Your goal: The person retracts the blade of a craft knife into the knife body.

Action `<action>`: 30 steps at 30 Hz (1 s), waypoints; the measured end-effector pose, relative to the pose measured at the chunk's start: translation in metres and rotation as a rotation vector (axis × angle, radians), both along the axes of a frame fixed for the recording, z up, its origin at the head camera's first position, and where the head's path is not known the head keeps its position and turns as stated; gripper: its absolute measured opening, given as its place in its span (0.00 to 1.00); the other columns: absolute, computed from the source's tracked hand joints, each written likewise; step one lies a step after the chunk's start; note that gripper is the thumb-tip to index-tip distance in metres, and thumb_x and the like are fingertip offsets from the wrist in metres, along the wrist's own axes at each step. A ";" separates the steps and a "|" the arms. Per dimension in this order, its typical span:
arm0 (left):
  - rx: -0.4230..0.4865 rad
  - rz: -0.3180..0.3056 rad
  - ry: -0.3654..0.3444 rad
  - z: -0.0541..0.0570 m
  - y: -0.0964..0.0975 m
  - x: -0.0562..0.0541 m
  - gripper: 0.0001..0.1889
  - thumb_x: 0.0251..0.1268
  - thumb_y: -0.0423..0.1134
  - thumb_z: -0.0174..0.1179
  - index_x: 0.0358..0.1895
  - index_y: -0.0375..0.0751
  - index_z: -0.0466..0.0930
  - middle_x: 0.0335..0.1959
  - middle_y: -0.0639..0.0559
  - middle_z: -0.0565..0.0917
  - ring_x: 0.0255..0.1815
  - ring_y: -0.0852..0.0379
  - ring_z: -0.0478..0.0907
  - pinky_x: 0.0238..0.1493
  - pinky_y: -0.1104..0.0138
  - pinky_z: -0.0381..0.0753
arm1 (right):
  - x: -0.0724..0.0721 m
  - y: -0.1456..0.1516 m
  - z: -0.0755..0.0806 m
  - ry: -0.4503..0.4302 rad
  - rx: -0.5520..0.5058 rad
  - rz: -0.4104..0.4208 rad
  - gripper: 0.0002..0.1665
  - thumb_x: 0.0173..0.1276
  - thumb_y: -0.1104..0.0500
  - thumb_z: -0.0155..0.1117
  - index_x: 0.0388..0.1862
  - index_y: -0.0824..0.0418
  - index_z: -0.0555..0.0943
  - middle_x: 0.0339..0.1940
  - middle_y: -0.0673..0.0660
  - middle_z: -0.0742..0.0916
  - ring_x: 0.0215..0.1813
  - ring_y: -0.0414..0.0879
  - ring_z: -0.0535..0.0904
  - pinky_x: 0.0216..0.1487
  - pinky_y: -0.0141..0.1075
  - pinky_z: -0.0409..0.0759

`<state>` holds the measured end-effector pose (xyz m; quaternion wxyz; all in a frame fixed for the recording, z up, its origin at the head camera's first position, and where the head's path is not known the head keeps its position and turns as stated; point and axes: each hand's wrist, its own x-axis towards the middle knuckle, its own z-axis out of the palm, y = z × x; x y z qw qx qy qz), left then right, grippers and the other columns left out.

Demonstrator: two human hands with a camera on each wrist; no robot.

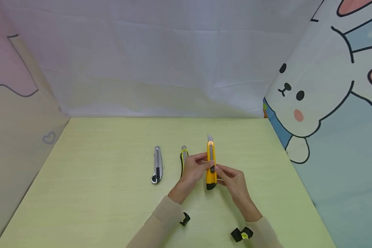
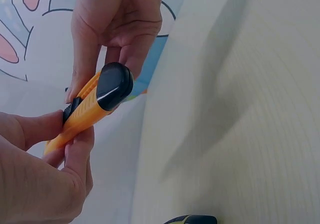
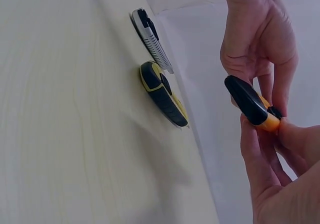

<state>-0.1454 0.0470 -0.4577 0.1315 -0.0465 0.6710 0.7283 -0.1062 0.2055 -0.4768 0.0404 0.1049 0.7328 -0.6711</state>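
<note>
Both hands hold an orange utility knife (image 1: 210, 178) with a black end cap (image 2: 114, 85), raised over the table. Its blade (image 1: 209, 138) sticks out at the top, pointing away from me. The left hand (image 1: 192, 169) grips the body from the left, thumb on the black slider (image 2: 70, 110). From the right, the right hand (image 1: 236, 184) pinches the body lower down, its thumb close to the slider. Left of the hands, a yellow-green and black utility knife (image 3: 162, 91) lies on the table, partly hidden by the left hand in the head view.
A silver utility knife (image 1: 157, 163) lies farther left on the pale table (image 1: 105, 193). White cloth (image 1: 161, 69) hangs behind the table. Printed cloth with a cartoon rabbit (image 1: 316, 86) stands along the right side. Black bands (image 1: 241, 234) show at the wrists.
</note>
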 end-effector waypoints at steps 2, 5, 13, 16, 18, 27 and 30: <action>-0.006 -0.005 0.006 -0.001 0.000 0.000 0.20 0.66 0.34 0.71 0.59 0.33 0.84 0.47 0.46 0.86 0.42 0.56 0.83 0.47 0.66 0.84 | 0.001 0.000 0.000 -0.003 -0.009 -0.004 0.21 0.74 0.56 0.68 0.58 0.69 0.85 0.52 0.64 0.89 0.42 0.46 0.89 0.44 0.37 0.88; -0.009 -0.005 0.025 0.000 -0.001 0.000 0.20 0.65 0.33 0.71 0.60 0.33 0.84 0.47 0.46 0.85 0.42 0.55 0.83 0.46 0.66 0.85 | 0.000 -0.001 0.000 0.001 -0.020 -0.005 0.21 0.74 0.57 0.68 0.58 0.69 0.84 0.51 0.64 0.89 0.41 0.47 0.90 0.44 0.38 0.88; -0.003 0.003 0.051 -0.002 -0.001 0.002 0.22 0.65 0.31 0.71 0.62 0.33 0.82 0.48 0.45 0.86 0.44 0.54 0.82 0.46 0.66 0.85 | -0.002 -0.002 0.001 -0.012 -0.010 -0.026 0.21 0.74 0.55 0.68 0.59 0.67 0.85 0.51 0.62 0.90 0.40 0.44 0.89 0.44 0.36 0.88; 0.000 0.007 0.063 -0.003 0.000 0.003 0.22 0.65 0.31 0.70 0.62 0.33 0.82 0.50 0.45 0.86 0.47 0.53 0.81 0.46 0.66 0.85 | -0.003 -0.001 0.000 -0.010 -0.001 -0.022 0.22 0.74 0.54 0.68 0.59 0.67 0.85 0.51 0.62 0.90 0.41 0.44 0.89 0.44 0.36 0.88; -0.003 -0.001 0.074 -0.004 0.000 0.004 0.22 0.66 0.31 0.70 0.63 0.33 0.82 0.50 0.45 0.86 0.48 0.53 0.81 0.47 0.65 0.85 | -0.003 0.000 0.000 -0.013 -0.003 -0.018 0.22 0.74 0.54 0.68 0.59 0.67 0.85 0.51 0.62 0.90 0.41 0.44 0.89 0.44 0.36 0.88; 0.002 -0.033 0.064 -0.003 0.000 0.004 0.22 0.67 0.32 0.69 0.64 0.36 0.82 0.52 0.46 0.84 0.50 0.52 0.79 0.48 0.64 0.84 | -0.003 -0.001 0.001 -0.035 -0.054 -0.046 0.22 0.73 0.54 0.69 0.59 0.68 0.84 0.51 0.60 0.90 0.41 0.46 0.90 0.44 0.37 0.88; 0.010 -0.039 0.062 -0.002 0.000 0.004 0.24 0.67 0.31 0.69 0.65 0.36 0.80 0.53 0.46 0.83 0.51 0.52 0.79 0.50 0.64 0.84 | -0.004 -0.002 0.001 -0.042 -0.069 -0.059 0.22 0.73 0.55 0.69 0.59 0.68 0.84 0.50 0.60 0.90 0.41 0.46 0.90 0.44 0.37 0.88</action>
